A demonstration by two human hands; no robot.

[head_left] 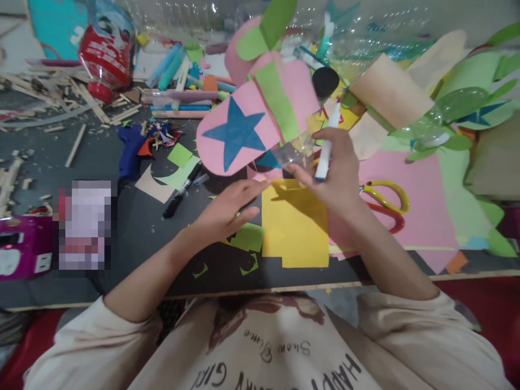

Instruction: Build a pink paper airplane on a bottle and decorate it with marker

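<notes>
My right hand (339,168) is closed around a white marker (324,160) with a blue end, held upright. Its thumb and fingertips also reach the clear plastic end (294,151) of a pink paper craft (211,135). That craft carries a blue star (235,132) and a green band (276,97). My left hand (229,214) has its fingers stretched out, palm down, by the upper left corner of a yellow paper sheet (298,233). Green paper scraps (247,236) lie under and beside it. Whether its fingertips touch the yellow sheet is unclear.
Yellow-and-red-handled scissors (385,203) rest on pink paper (422,189) at right. A black marker (182,189), a blue glue gun (130,151) and a red-labelled bottle (108,54) are at left. Wood sticks (76,145) and paper crafts (392,92) clutter the back.
</notes>
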